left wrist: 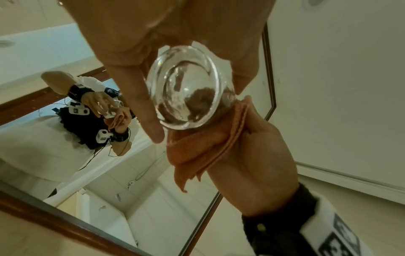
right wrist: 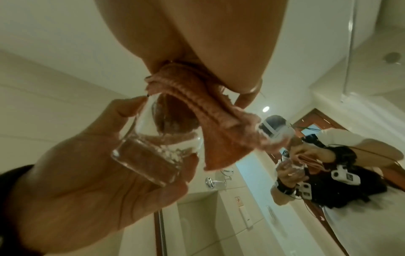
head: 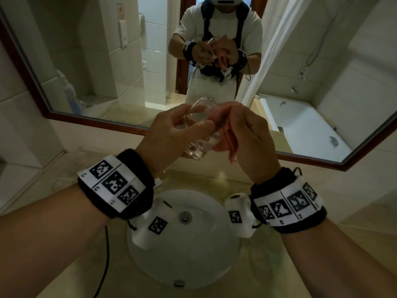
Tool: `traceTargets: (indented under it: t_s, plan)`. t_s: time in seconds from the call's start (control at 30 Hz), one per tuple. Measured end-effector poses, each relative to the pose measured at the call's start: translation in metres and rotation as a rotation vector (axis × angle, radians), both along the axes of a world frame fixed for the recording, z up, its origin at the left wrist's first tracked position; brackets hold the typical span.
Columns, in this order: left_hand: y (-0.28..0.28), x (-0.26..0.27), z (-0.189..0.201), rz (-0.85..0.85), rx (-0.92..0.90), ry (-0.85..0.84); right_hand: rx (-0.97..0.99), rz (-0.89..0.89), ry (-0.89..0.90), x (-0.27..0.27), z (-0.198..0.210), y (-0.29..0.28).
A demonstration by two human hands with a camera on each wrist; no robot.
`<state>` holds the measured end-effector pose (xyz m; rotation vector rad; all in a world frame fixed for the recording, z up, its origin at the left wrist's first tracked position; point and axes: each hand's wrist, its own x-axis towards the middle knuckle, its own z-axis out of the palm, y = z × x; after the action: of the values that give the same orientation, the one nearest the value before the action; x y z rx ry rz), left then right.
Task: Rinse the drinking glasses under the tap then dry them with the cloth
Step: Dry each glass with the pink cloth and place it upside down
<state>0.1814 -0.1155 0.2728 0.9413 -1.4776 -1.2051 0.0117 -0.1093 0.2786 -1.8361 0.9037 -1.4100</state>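
My left hand (head: 171, 134) grips a clear drinking glass (head: 198, 134) round its side, tilted, thick base toward me. My right hand (head: 247, 134) grips the pink cloth (head: 221, 136), a wad of it pushed inside the glass. Both are raised above the white sink (head: 193, 254) set in the worktop (head: 300, 265), with the mirror (head: 107, 61) beyond

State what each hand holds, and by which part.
The left hand grips the drinking glass by its side wall near the thick base. The right hand holds the bunched pink cloth, part pushed into the glass's mouth.
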Motion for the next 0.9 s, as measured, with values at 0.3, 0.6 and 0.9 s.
traceTargets:
  t_s: [0.3, 0.6, 0.9]
  plan:
    - [0.004, 0.004, -0.003, 0.006, -0.193, -0.227, 0.182, 0.079, 0.277, -0.013, 0.006, 0.0]
    - [-0.009, 0.006, -0.022, 0.096, -0.287, -0.295, 0.255, 0.094, 0.146, -0.017, 0.0, 0.0]
    - [-0.007, 0.003, -0.014, -0.017, 0.151, -0.061, 0.252, 0.028, 0.004, -0.016, -0.01, -0.002]
